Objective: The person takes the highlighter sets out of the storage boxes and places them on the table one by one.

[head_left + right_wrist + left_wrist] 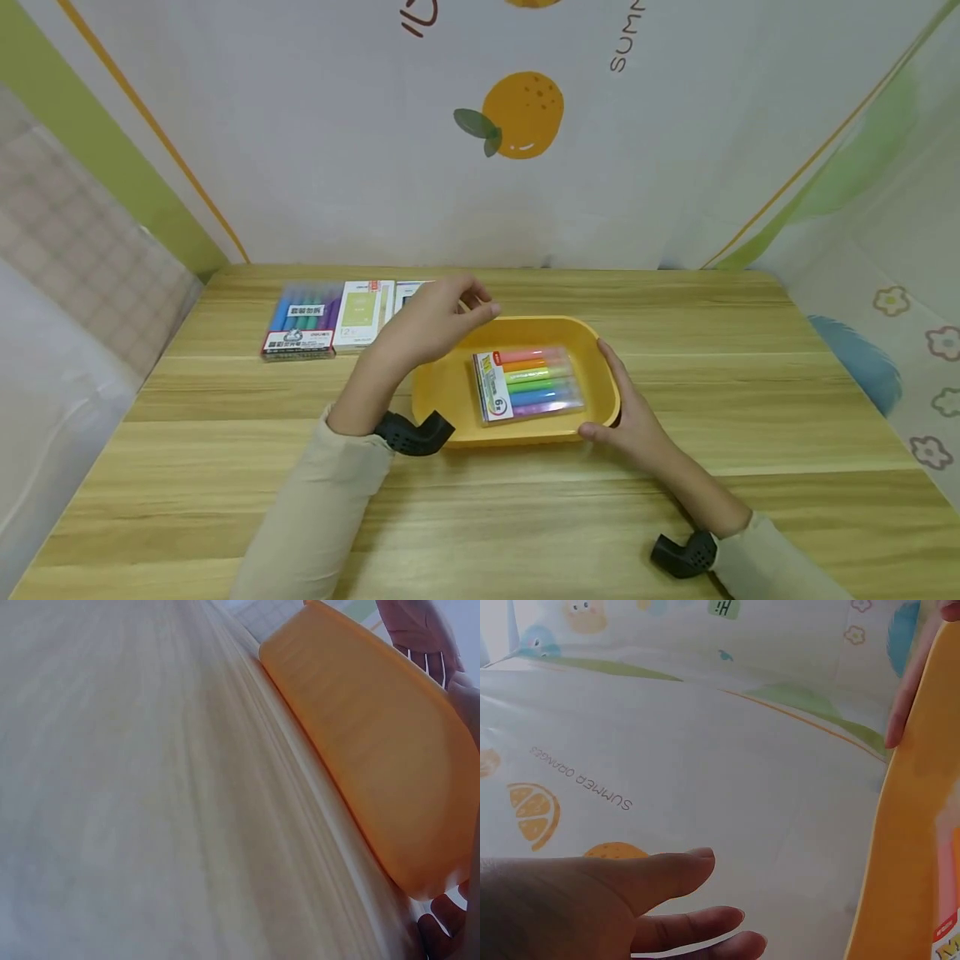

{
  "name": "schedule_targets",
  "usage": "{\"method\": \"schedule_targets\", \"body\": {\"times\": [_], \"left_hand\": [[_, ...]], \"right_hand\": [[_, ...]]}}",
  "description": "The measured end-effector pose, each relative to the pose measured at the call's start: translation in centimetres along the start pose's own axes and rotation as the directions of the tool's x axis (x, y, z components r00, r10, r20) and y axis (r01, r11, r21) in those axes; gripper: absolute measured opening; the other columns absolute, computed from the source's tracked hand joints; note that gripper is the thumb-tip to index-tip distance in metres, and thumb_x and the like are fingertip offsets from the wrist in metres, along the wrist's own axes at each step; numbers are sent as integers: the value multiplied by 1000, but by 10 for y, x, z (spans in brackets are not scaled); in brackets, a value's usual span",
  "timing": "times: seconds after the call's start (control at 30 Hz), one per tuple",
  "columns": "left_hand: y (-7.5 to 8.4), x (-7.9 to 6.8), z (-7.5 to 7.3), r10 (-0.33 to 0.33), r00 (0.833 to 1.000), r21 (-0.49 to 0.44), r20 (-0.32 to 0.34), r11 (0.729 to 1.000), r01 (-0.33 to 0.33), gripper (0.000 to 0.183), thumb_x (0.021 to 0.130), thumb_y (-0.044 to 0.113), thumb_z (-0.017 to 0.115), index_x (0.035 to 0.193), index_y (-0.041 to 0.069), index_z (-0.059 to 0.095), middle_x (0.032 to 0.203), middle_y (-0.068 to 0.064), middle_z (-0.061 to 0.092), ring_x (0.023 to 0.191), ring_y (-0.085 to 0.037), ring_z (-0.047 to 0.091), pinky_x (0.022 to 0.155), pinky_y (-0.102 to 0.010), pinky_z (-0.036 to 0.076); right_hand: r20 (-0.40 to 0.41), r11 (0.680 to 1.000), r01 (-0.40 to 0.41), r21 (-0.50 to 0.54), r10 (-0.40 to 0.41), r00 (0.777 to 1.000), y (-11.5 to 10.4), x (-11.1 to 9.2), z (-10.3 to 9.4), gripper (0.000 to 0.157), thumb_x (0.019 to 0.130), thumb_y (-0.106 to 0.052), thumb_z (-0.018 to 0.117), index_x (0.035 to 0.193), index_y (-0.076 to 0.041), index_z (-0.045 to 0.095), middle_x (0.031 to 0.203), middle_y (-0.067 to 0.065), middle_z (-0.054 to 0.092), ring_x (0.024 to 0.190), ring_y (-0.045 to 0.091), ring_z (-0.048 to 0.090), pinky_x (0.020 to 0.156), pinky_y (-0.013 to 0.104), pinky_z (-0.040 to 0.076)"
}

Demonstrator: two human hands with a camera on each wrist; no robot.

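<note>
A yellow plastic tray (pixel 442 404) sits on the table with a clear pack of coloured markers (pixel 542 383) lying in it. My right hand (pixel 636 425) holds the tray's right end, its thumb at the front corner and its fingers round the outer wall. Above the tray's back left rim hovers my left hand (pixel 442 317), fingers loosely bent and nothing in them. In the left wrist view this left hand (pixel 592 907) has thumb and fingers apart. The right wrist view shows the tray's outer wall (pixel 367 742), with only some right fingertips (pixel 442 926) visible beneath its end.
At the back left, a pack of blue, green and purple pens (pixel 302 321) stands beside a white-and-green box (pixel 362 315). Another white box (pixel 406 292) is partly hidden behind my left hand. A fruit-printed white cloth (pixel 337 150) hangs behind the wooden table (pixel 225 467).
</note>
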State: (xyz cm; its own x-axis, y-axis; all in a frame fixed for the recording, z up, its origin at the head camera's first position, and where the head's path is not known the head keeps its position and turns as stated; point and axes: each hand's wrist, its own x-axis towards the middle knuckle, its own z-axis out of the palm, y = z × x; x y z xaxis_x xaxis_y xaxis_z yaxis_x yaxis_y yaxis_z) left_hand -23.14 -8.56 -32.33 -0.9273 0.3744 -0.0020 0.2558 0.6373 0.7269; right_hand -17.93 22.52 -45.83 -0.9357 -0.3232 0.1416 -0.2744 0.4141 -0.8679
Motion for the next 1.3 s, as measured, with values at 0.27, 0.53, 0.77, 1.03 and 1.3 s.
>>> {"method": "schedule_targets", "body": {"times": [0.27,0.53,0.77,1.03,1.3], "left_hand": [[-2,4,9,-29,998,23,54,999,28,32,103,41,57,121,16,65,113,-2,66,103,-23,61,85,-38,54],[-4,8,17,-4,995,49,101,999,-1,35,102,39,58,123,11,65,115,-6,68,98,-23,64,80,-35,55],[-8,12,24,15,991,42,136,999,-21,32,102,34,61,119,7,65,114,-9,69,99,-23,64,78,-33,55],[-10,14,29,-3,985,68,174,998,-9,34,102,35,59,121,7,64,117,-10,68,102,-24,63,83,-35,55],[-14,17,34,-14,978,88,206,996,-4,36,102,36,59,122,6,64,121,-11,69,106,-24,64,91,-37,55]], "right_hand": [[0,1000,9,7,-9,1000,-1,0,0,113,80,-40,85,163,-34,8,165,18,26,134,36,48,96,12,46],[-5,1000,-3,8,3,1000,-2,-1,1,114,79,-33,86,163,-34,8,166,17,25,135,37,48,97,12,45],[-6,1000,-6,4,6,1000,-2,-1,1,115,79,-31,86,163,-35,8,166,17,23,136,37,48,97,12,44],[-4,1000,-5,16,5,1000,-3,-1,1,114,79,-29,86,163,-35,9,165,17,25,134,36,48,96,12,46],[-8,1000,-10,-2,10,1000,-1,-1,1,115,78,-31,87,162,-36,8,166,16,24,136,37,48,97,12,45]]}}
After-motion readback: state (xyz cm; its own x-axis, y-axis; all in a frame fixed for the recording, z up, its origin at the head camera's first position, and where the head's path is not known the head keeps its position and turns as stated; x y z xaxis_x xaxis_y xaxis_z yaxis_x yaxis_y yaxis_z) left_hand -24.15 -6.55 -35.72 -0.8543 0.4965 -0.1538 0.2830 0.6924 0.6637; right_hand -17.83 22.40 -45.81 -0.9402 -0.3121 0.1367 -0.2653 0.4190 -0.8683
